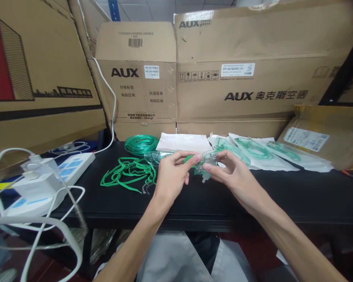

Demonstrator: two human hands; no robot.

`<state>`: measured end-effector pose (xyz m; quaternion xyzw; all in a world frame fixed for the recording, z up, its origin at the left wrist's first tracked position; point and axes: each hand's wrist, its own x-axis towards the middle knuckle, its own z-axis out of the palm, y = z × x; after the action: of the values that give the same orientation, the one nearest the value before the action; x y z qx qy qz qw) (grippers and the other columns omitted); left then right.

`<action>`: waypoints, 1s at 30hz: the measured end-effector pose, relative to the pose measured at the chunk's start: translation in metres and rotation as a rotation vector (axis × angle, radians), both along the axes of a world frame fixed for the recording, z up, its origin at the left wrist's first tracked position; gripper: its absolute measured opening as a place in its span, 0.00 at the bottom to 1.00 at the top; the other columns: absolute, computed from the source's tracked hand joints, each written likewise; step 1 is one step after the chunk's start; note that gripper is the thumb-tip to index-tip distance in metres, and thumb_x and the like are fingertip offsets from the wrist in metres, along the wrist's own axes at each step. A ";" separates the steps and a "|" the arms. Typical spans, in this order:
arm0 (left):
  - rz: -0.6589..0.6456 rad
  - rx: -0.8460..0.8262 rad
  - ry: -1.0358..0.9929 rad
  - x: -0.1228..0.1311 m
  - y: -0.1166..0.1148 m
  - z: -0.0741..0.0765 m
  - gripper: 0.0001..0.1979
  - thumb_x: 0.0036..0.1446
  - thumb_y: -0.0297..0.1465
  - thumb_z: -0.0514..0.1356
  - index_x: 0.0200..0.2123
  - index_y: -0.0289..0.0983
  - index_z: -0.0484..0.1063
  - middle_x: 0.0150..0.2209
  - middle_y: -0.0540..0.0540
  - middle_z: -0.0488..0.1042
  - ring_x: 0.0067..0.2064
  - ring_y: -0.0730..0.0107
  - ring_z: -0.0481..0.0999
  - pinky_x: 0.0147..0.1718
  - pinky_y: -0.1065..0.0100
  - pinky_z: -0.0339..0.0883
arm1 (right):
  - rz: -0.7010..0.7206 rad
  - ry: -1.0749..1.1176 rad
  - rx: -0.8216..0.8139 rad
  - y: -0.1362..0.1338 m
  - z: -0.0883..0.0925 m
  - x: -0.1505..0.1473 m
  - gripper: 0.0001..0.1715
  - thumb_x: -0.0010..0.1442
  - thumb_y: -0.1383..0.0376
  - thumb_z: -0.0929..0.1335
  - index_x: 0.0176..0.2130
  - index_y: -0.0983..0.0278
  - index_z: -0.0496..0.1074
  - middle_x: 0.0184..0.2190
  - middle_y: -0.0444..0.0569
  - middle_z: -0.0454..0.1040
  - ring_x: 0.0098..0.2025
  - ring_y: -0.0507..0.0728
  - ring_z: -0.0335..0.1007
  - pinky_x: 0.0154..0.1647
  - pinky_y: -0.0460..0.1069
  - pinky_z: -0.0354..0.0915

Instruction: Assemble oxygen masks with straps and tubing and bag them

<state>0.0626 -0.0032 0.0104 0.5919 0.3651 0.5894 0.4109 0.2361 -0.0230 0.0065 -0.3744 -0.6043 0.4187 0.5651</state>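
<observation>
A clear oxygen mask (211,157) with a pale greenish connector at its lower end is held above the black table. My right hand (230,169) is closed on the mask's right side, thumb in front. My left hand (173,172) is closed in a pinch at the mask's left side, and a piece of green strap (188,158) shows between its thumb and forefinger. How that strap meets the mask is hidden by the fingers. Left of my left hand lies a tangle of green elastic straps (129,172) with thin metal ends. Clear masks (154,157) lie partly behind the same hand.
Coiled green tubing (141,144) and a white packet (182,141) lie at the back. Several bags with green tubing (254,149) lie to the right. A white power strip (73,168) with cables stands left. Cardboard boxes (235,78) wall the table (176,207).
</observation>
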 end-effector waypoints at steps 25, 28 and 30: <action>-0.173 -0.134 -0.061 0.003 -0.006 0.005 0.14 0.52 0.37 0.73 0.40 0.35 0.84 0.29 0.47 0.79 0.20 0.81 0.68 0.18 0.75 0.50 | -0.356 -0.310 0.476 -0.008 -0.001 -0.007 0.06 0.66 0.62 0.70 0.41 0.55 0.79 0.58 0.50 0.68 0.61 0.62 0.68 0.39 0.49 0.78; -0.208 -0.147 -0.039 0.003 -0.006 0.005 0.17 0.54 0.41 0.71 0.41 0.34 0.83 0.33 0.44 0.81 0.20 0.80 0.70 0.18 0.74 0.52 | -0.357 -0.286 0.479 -0.008 0.001 -0.005 0.06 0.66 0.64 0.69 0.38 0.56 0.78 0.57 0.50 0.70 0.61 0.63 0.68 0.42 0.51 0.78; -0.252 -0.153 -0.017 0.003 -0.006 0.005 0.18 0.56 0.43 0.69 0.40 0.33 0.83 0.39 0.40 0.82 0.21 0.79 0.71 0.18 0.74 0.54 | -0.363 -0.289 0.484 -0.007 0.002 -0.004 0.08 0.66 0.66 0.68 0.37 0.57 0.77 0.57 0.50 0.70 0.61 0.63 0.68 0.46 0.53 0.77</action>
<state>0.0656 -0.0091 0.0152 0.5950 0.3281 0.5088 0.5287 0.2320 -0.0300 0.0082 -0.3865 -0.6835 0.0979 0.6114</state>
